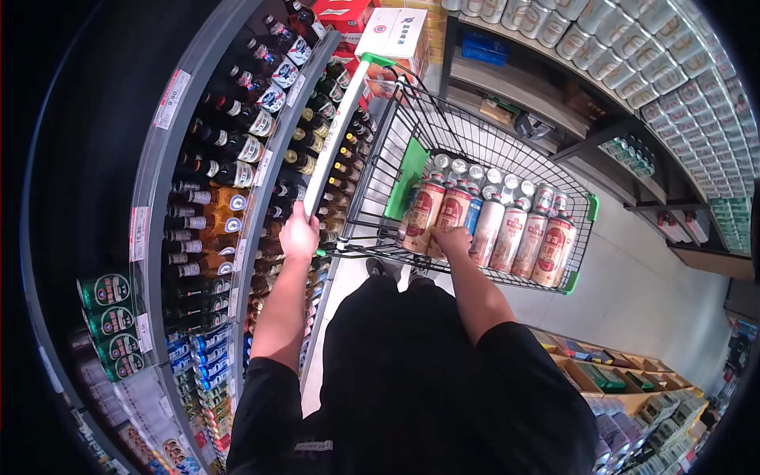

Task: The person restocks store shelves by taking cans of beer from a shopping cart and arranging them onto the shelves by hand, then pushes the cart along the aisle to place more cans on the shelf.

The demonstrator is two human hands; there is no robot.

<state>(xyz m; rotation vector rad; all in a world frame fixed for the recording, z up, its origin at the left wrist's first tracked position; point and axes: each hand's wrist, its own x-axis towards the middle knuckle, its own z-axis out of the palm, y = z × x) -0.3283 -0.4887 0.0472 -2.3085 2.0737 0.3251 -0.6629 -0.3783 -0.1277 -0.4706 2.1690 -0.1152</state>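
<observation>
My left hand (299,233) is closed around the long pale handle bar (336,134) of a shopping cart (491,131). Over the cart's near side, my right hand (453,241) has its fingers curled at the lower part of a tall tan-and-red can (452,207). Some of those fingers are hidden from me. Similar tall cans (549,252) stand in a row to its right, and another tan can (423,210) is on its left. A blue can (473,215) shows just behind my right hand. Silver-topped cans (493,176) fill the row behind.
Shelves of bottles (218,210) rise close on the left, with green cans (111,321) at their lower end. White and red boxes (392,36) stand beyond the handle. Stacked cans (617,47) line the right-hand shelving. Pale floor (633,261) stretches to the cart's right.
</observation>
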